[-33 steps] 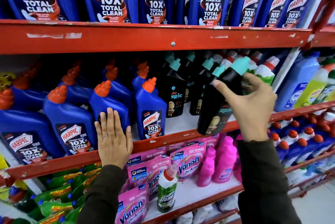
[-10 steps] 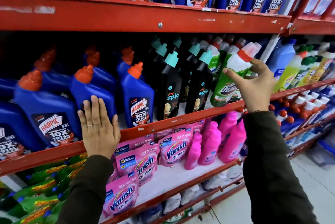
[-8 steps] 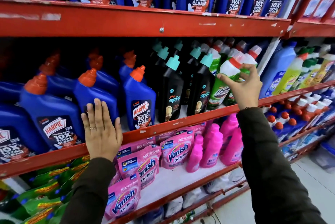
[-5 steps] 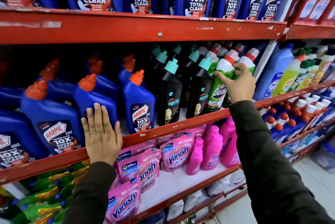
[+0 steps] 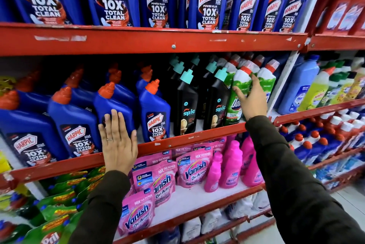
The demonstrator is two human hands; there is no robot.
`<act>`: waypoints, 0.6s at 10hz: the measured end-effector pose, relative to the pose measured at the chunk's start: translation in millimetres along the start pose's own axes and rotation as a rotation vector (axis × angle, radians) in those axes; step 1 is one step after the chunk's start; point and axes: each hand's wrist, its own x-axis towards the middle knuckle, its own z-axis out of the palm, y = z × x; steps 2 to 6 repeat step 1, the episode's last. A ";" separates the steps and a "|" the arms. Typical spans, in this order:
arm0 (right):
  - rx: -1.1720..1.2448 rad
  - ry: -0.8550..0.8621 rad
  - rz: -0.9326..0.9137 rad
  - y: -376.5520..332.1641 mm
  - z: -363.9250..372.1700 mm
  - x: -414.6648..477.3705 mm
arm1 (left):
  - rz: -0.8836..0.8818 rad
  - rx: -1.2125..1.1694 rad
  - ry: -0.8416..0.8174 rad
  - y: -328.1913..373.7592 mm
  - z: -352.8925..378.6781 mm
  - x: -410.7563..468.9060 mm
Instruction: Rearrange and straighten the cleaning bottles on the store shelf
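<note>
Standing before the red shelving unit (image 5: 150,40), an onlooker sees the middle tier packed from left to right with blue Harpic bottles (image 5: 76,125), black Spic bottles (image 5: 185,105) and green-and-white Domex bottles (image 5: 266,81), all near the front lip.

Risk 1, row collapse. The Domex bottles stand close together and appear narrow and top-heavy. A sideways push on one would likely tip its neighbours, and the front ones could drop over the lip onto the pink Vanish bottles (image 5: 231,166) on the tier below.

Risk 2, single-bottle slip. The right hand (image 5: 250,99) wraps loosely around the front Domex bottle (image 5: 240,89), fingers curled on its shoulder, palm against the body. The bottle stands at the shelf's front edge, just beside the rightmost Spic bottle. The grip looks partial; a quick twist to face the label could let the smooth plastic slide out.

Risk 3, unintended displacement. The left hand (image 5: 118,143) lies flat and open, holding nothing, fingertips on a blue Harpic bottle (image 5: 114,105) and palm over the shelf lip. Leaning weight here may push that bottle back out of line.
</note>
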 end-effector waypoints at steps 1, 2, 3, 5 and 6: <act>0.045 0.017 -0.048 -4.7 2.6 -23.2 | -0.057 0.012 -0.003 20.5 -13.8 3.0; 0.045 0.017 -0.048 -4.7 2.6 -23.2 | -0.057 0.012 -0.003 20.5 -13.8 3.0; 0.045 0.017 -0.048 -4.7 2.6 -23.2 | -0.057 0.012 -0.003 20.5 -13.8 3.0; 0.045 0.017 -0.048 -4.7 2.6 -23.2 | -0.057 0.012 -0.003 20.5 -13.8 3.0; 0.045 0.017 -0.048 -4.7 2.6 -23.2 | -0.057 0.012 -0.003 20.5 -13.8 3.0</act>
